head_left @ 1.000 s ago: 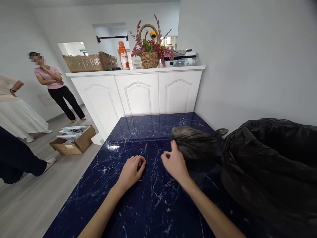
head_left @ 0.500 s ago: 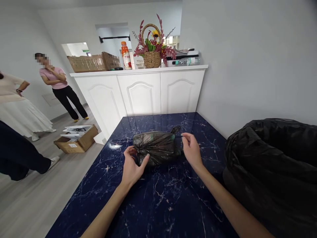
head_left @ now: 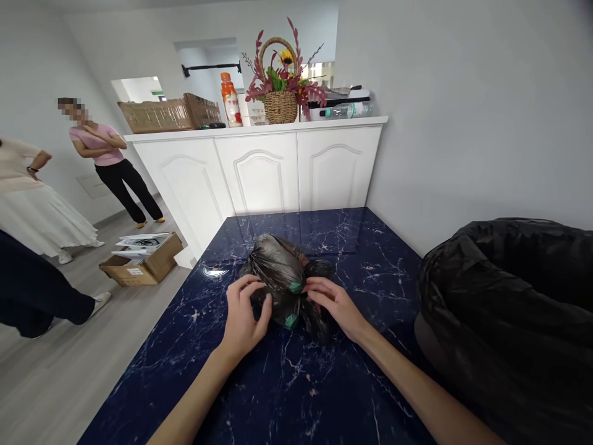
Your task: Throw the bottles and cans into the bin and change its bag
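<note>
A black translucent plastic bag (head_left: pixel 277 262), gathered and knotted, lies on the dark blue marbled table (head_left: pixel 296 383). Something green shows through its near side. At the bag's left side is my left hand (head_left: pixel 244 315), its thumb and fingers apart and curved around that side, fingertips against the plastic. My right hand (head_left: pixel 336 304) pinches the bag at its gathered right part, where loose plastic ends spread out over the table.
On the right stands a large bin lined with a black bag (head_left: pixel 449 290). Behind the table, a white cabinet (head_left: pixel 259 179) carries a flower basket (head_left: pixel 281 106), bottles and a carton. People stand at the left near an open box (head_left: pixel 148 269) on the floor.
The bag has turned, bringing its gathered end and the green part toward the near right. My right hand has moved left onto it and closed. The view has shifted slightly.
</note>
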The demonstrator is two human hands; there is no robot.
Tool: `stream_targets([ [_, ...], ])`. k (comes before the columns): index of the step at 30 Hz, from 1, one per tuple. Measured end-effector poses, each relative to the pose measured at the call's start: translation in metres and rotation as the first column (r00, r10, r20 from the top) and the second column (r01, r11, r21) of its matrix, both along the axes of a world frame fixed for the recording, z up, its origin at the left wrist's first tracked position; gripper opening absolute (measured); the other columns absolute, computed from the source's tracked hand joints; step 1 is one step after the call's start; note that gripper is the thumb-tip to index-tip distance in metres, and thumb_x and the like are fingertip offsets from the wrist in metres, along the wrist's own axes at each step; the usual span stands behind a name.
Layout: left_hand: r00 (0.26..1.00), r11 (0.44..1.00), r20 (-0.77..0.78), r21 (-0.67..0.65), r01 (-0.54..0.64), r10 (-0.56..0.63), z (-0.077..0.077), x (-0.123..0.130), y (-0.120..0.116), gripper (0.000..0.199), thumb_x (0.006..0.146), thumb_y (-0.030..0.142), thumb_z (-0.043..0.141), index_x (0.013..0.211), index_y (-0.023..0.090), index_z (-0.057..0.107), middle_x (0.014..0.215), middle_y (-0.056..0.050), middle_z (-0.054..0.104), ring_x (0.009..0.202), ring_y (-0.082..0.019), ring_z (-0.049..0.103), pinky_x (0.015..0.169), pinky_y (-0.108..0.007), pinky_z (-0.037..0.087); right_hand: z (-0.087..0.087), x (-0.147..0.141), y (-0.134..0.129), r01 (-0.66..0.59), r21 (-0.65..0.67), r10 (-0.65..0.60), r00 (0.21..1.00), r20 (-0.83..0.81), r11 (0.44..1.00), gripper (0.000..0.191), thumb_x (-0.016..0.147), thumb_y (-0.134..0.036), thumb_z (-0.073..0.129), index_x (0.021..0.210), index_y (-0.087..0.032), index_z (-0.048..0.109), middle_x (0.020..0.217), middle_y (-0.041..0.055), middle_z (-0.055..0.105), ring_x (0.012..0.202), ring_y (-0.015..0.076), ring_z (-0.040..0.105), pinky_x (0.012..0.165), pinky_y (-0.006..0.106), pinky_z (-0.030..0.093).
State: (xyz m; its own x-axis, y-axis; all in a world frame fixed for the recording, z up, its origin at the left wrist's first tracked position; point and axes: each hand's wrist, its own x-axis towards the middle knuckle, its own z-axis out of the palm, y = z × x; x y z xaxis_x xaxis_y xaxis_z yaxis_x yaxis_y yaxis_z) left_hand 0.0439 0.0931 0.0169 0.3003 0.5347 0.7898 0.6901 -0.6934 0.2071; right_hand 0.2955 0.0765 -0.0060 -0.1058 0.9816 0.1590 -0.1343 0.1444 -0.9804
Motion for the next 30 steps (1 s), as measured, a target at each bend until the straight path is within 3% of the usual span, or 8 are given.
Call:
stream_targets([
  [4, 0.980, 0.997, -0.193, 0.043, 0.062, -0.053, 0.002, 0.007, -0.008, 0.048, 0.095, 0.033, 0.071, 0.136, 0.026, 0.048, 0.134, -0.015, 0.059, 0.128, -0.034, 0.058, 0.109, -0.053, 0.046, 0.005, -0.011, -0.012, -0.135, 0.030, 0.137, 0.986, -0.093, 0.990, 0.026, 0.093, -0.034, 0.071, 0.118, -0.027, 0.075, 0.117, 0.0048, 0.079, 0.114, 0.0228, 0.073, 0.106, 0.037, 0.052],
  [7, 0.974, 0.999, -0.223, 0.010, 0.041, -0.037, 0.001, 0.006, -0.005, 0.040, 0.095, 0.023, 0.065, 0.132, 0.026, 0.052, 0.123, -0.011, 0.068, 0.120, -0.031, 0.062, 0.107, -0.051, 0.045, -0.001, -0.020, -0.012, -0.122, 0.035, 0.123, 0.992, -0.024, 0.992, 0.019, 0.095, -0.034, 0.064, 0.108, -0.024, 0.075, 0.109, 0.0055, 0.079, 0.104, 0.0233, 0.075, 0.094, 0.036, 0.055],
  [10, 0.980, 0.999, -0.197, -0.044, 0.013, -0.022, -0.003, 0.003, 0.000, 0.029, 0.095, 0.017, 0.058, 0.123, 0.025, 0.057, 0.111, -0.008, 0.073, 0.111, -0.029, 0.066, 0.104, -0.050, 0.047, -0.010, -0.026, -0.009, 0.033, 0.059, -0.039, 0.993, 0.108, 0.998, 0.018, 0.093, -0.032, 0.061, 0.103, -0.022, 0.071, 0.100, 0.0056, 0.076, 0.088, 0.0225, 0.075, 0.079, 0.035, 0.056],
  [13, 0.994, 0.993, -0.084, -0.101, 0.063, -0.071, -0.006, 0.000, 0.003, 0.023, 0.098, 0.015, 0.054, 0.117, 0.025, 0.060, 0.109, -0.007, 0.073, 0.107, -0.026, 0.068, 0.100, -0.046, 0.052, -0.014, -0.029, -0.010, 0.117, 0.098, -0.132, 0.977, 0.170, 0.988, 0.020, 0.090, -0.031, 0.066, 0.109, -0.023, 0.065, 0.094, 0.0046, 0.071, 0.083, 0.0220, 0.071, 0.070, 0.033, 0.054],
  [18, 0.977, 0.978, 0.175, -0.144, 0.151, -0.125, -0.003, 0.008, -0.006, 0.018, 0.104, 0.017, 0.051, 0.114, 0.025, 0.063, 0.112, -0.007, 0.073, 0.108, -0.021, 0.073, 0.094, -0.037, 0.060, -0.010, -0.033, -0.018, 0.071, 0.164, -0.108, 0.966, 0.235, 0.984, 0.020, 0.092, -0.037, 0.072, 0.104, -0.026, 0.060, 0.088, 0.0001, 0.062, 0.073, 0.0167, 0.061, 0.063, 0.029, 0.052],
  [22, 0.912, 0.961, 0.336, -0.057, 0.270, -0.236, 0.006, 0.025, -0.020, 0.022, 0.101, 0.010, 0.058, 0.116, 0.025, 0.061, 0.107, -0.005, 0.072, 0.103, -0.018, 0.074, 0.091, -0.033, 0.062, -0.013, -0.037, -0.020, 0.088, 0.173, -0.119, 0.976, 0.180, 0.981, 0.037, 0.086, -0.041, 0.082, 0.109, -0.027, 0.056, 0.083, -0.0040, 0.061, 0.068, 0.0168, 0.061, 0.062, 0.030, 0.051],
  [25, 0.859, 0.941, 0.427, -0.048, 0.335, -0.284, 0.012, 0.034, -0.026, 0.025, 0.099, 0.008, 0.061, 0.116, 0.026, 0.062, 0.106, -0.004, 0.070, 0.106, -0.019, 0.073, 0.099, -0.037, 0.062, -0.016, -0.036, -0.019, 0.118, 0.220, -0.154, 0.976, 0.153, 0.968, 0.031, 0.090, -0.042, 0.079, 0.102, -0.028, 0.054, 0.085, -0.0025, 0.064, 0.075, 0.0194, 0.066, 0.068, 0.032, 0.053],
  [30, 0.780, 0.975, 0.625, -0.148, 0.164, -0.036, 0.019, 0.019, -0.010, 0.020, 0.093, 0.018, 0.071, 0.109, 0.024, 0.062, 0.104, -0.004, 0.068, 0.107, -0.019, 0.074, 0.096, -0.033, 0.060, -0.012, -0.023, -0.015, 0.191, 0.428, -0.363, 0.856, 0.367, 0.883, 0.020, 0.099, -0.033, 0.064, 0.082, -0.025, 0.056, 0.094, 0.0021, 0.057, 0.074, 0.0166, 0.060, 0.065, 0.030, 0.047],
])
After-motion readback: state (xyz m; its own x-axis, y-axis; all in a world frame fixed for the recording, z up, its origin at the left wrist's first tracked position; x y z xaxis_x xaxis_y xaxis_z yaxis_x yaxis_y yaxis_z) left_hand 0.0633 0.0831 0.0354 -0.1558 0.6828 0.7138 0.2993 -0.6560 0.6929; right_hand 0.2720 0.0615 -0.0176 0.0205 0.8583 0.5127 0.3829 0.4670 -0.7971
